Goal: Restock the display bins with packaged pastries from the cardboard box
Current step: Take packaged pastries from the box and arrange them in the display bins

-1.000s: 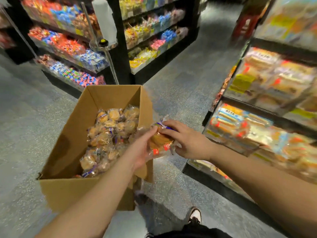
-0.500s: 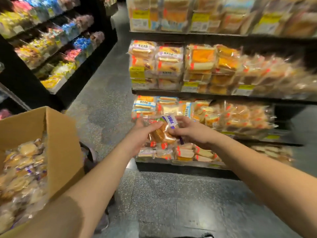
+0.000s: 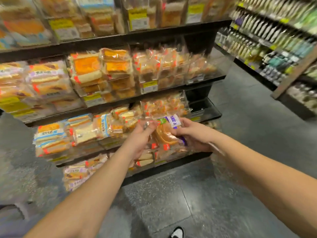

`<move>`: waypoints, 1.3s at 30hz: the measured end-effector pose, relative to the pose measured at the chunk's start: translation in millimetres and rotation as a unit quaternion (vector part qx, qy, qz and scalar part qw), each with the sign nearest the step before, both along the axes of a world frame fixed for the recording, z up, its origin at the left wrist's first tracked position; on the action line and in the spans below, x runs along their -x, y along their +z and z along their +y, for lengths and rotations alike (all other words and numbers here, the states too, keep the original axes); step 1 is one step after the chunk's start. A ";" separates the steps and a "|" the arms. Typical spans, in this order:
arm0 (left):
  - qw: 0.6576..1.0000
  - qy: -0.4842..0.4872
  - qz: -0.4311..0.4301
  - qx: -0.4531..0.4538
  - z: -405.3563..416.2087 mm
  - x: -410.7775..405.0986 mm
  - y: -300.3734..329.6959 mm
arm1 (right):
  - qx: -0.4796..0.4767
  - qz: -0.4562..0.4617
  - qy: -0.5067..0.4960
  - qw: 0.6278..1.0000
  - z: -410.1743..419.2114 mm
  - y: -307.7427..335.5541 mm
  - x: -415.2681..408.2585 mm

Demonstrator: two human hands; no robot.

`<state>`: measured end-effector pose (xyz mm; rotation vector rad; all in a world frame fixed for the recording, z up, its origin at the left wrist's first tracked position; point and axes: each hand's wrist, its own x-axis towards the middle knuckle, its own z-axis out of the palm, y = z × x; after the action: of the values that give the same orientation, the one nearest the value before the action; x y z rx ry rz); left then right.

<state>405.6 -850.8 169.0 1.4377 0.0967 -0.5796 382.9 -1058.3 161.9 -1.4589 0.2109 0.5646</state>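
A clear packet of brown pastries (image 3: 165, 134) with a white and purple label is held between both hands in front of the display shelves. My left hand (image 3: 139, 139) grips its left side, thumb over the top edge. My right hand (image 3: 192, 134) grips its right side, fingers curled round the wrapper. The packet hovers before the lower display bin (image 3: 164, 107), which holds similar orange-tagged packets. The cardboard box is out of view.
A black shelving unit (image 3: 120, 38) with several tiers of clear bins full of wrapped cakes fills the middle and left. An empty bin (image 3: 204, 109) sits at the right end of the lower tier. Another rack (image 3: 274, 48) stands far right. Grey floor (image 3: 171, 203) lies below, with a shoe (image 3: 177, 232).
The view has swung right, away from the cardboard box, which has left the frame. Both hands have carried the pastry packet from beside the box to the front of the shelves.
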 end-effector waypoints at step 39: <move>0.922 -0.344 -0.153 -0.094 -247.7 -318.4 61.9 | -0.077 -0.133 -0.257 0.954 -277.0 61.4 -228.6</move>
<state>723.9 -1098.6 230.9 1.7310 -0.6437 -0.9223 611.4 -1335.3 223.3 -1.2456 0.3128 -0.0387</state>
